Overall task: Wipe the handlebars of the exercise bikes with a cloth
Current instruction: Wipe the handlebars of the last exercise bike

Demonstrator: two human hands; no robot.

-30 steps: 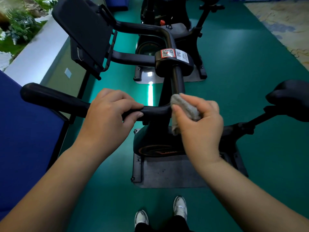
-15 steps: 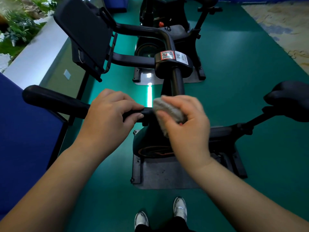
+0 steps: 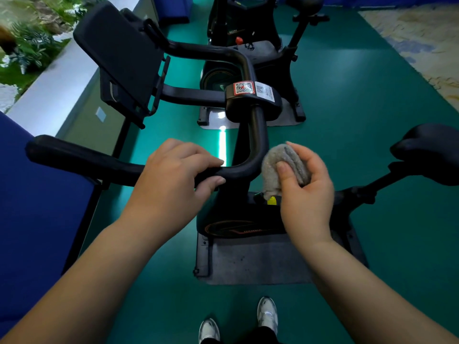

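Grey fuzzy cloth [image 3: 283, 167] sits folded in the right hand [image 3: 304, 192], with the thumb and fingers [image 3: 301, 155] curled round it, just beside the bend of the black handlebar [image 3: 104, 163]. The left hand [image 3: 171, 182] wraps tight round that handlebar near its middle. Below is the bike's black body [image 3: 238, 219] on a grey mat [image 3: 250, 261], on the green floor [image 3: 397, 244].

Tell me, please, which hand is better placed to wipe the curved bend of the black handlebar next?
The right hand: it holds the folded grey cloth beside the bend of the black handlebar. The left hand grips the bar's straight part.
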